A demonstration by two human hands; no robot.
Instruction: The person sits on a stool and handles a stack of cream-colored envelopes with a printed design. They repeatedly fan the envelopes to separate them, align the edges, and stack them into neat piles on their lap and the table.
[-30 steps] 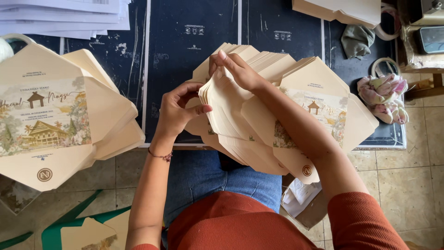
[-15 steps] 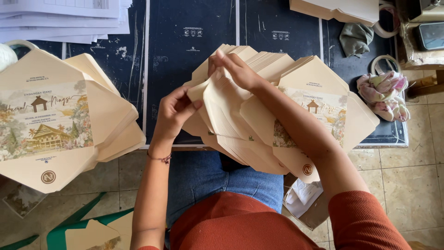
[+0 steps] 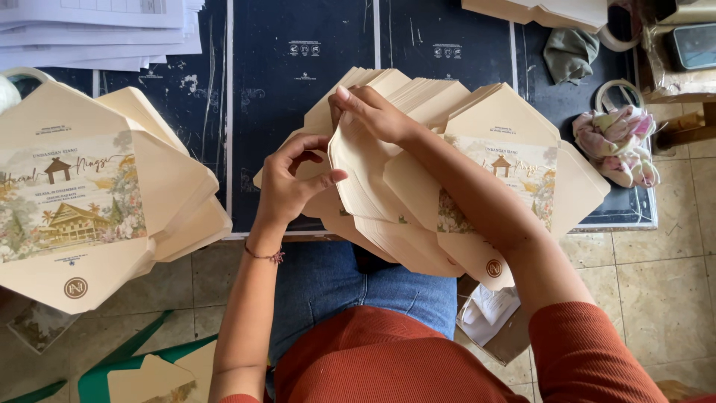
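At frame centre, the right hand (image 3: 373,112) still pinches the top of a cream card (image 3: 365,179) on the fanned stack (image 3: 447,194); the left hand (image 3: 287,183), fingers curled, has slid lower-left along its edge over the desk (image 3: 298,82).

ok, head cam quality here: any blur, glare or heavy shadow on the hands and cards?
Head view: soft even daylight, no glare. The left hand and right hand are sharp on the fanned cream cards, with only faint shadow under them. The stack of cards at left is bent slightly by the wide lens at the edge.
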